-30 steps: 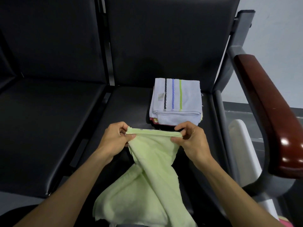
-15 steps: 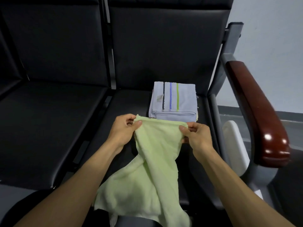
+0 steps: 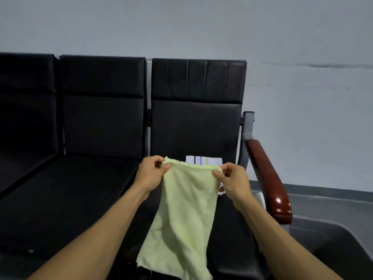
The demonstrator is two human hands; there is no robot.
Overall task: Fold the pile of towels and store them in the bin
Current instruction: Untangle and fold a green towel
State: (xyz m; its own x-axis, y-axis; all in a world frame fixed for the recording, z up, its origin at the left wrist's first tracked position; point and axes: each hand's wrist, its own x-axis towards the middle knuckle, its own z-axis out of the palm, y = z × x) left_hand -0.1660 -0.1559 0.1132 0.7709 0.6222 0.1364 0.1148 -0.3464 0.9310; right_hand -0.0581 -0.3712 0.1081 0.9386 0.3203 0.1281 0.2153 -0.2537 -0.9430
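Currently held: pale green towel (image 3: pixel 187 209), long axis vertical, hanging free above the black bench (image 3: pixel 80 199). Left hand (image 3: pixel 150 172) and right hand (image 3: pixel 232 178) each pinch one top corner, level and equally near. Folded striped towel (image 3: pixel 203 160) lies directly behind, so the fold likely brings the corners together.

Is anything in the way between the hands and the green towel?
No. The left hand and the right hand each pinch a top corner of the green towel, so nothing visible stands between them.

Green towel (image 3: pixel 181 219) hides most folded towels (image 3: pixel 203 160)
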